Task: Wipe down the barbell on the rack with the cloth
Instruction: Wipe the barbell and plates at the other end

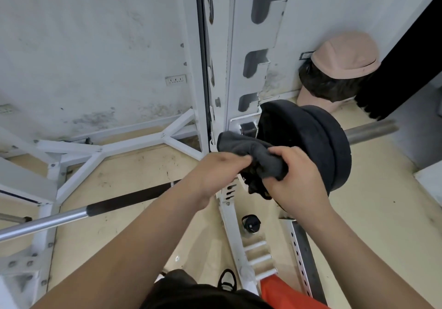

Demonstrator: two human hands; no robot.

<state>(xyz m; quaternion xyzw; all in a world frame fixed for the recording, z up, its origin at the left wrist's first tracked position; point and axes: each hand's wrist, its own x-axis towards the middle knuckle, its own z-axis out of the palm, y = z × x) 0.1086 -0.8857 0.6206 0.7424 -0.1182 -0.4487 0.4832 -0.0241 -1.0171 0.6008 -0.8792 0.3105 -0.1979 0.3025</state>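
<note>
left grip [215, 172] clamped on cloth [241, 148] | right grip [294, 177] likewise | risk: bunched cloth may snag between plates [311, 136] and rack [220, 45], leaving bar [59, 220] unwiped

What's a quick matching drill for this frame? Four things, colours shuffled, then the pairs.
Things:
1. cloth
2. bare bar shaft
3. bin lid
4. rack upright

Colours:
A. shiny silver
B. white
C. dark grey
D. pinkish tan

Pairs: 1-C, 2-A, 3-D, 4-B
</note>
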